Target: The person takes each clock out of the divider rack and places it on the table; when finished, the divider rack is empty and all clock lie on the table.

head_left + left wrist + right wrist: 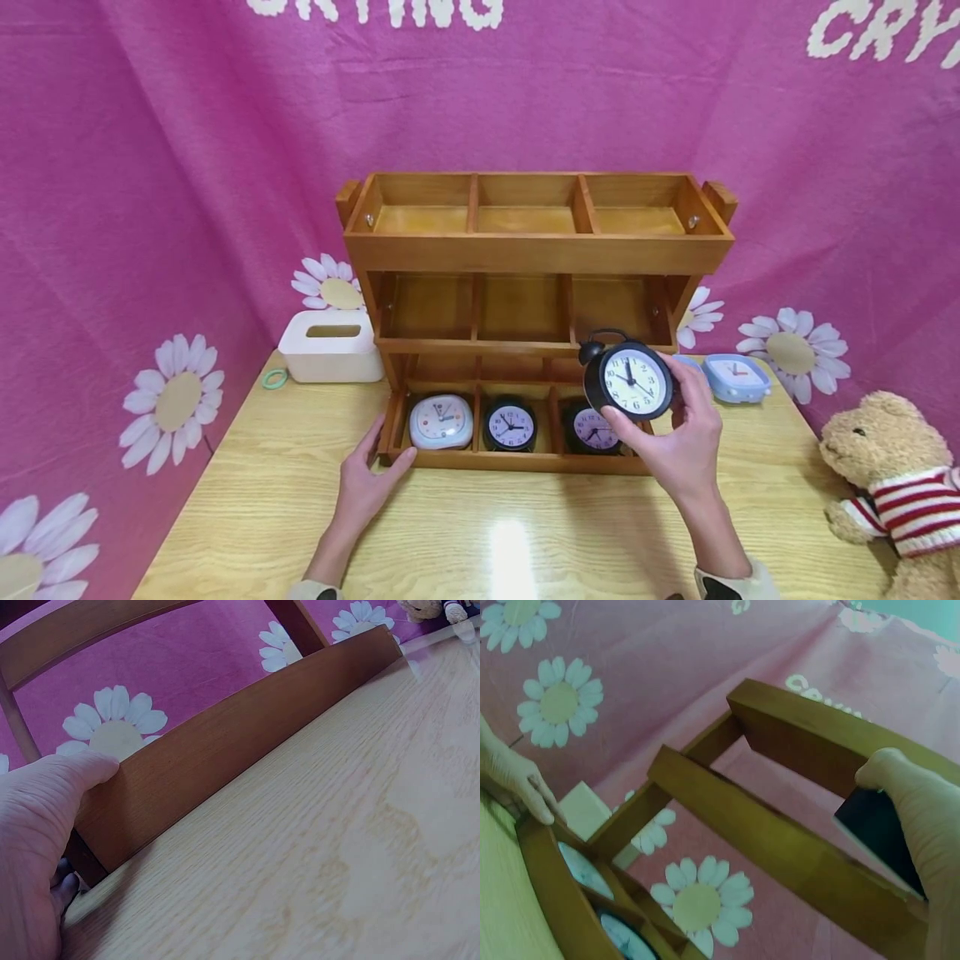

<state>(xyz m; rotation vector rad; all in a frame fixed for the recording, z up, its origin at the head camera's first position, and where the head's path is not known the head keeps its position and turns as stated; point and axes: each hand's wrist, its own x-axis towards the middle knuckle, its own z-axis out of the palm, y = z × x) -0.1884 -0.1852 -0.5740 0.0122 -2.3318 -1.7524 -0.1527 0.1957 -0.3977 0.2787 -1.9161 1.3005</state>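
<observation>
The worktop [255, 517] holds a wooden shelf [540, 254]. The half-open left hand [366, 483] grips its bottom left corner; the curled right hand [681, 446] pinches a black clock [632, 382] before the shelf's right side. It looks light, hard, breakable: hold the rim.

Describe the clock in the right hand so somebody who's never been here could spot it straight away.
Find the three-tier wooden shelf on the table. In front of its lower right side, the right hand holds a black alarm clock with a round white face and a top handle. Unlike the two black clocks sitting in the shelf's bottom tier, this one is held up.
</observation>
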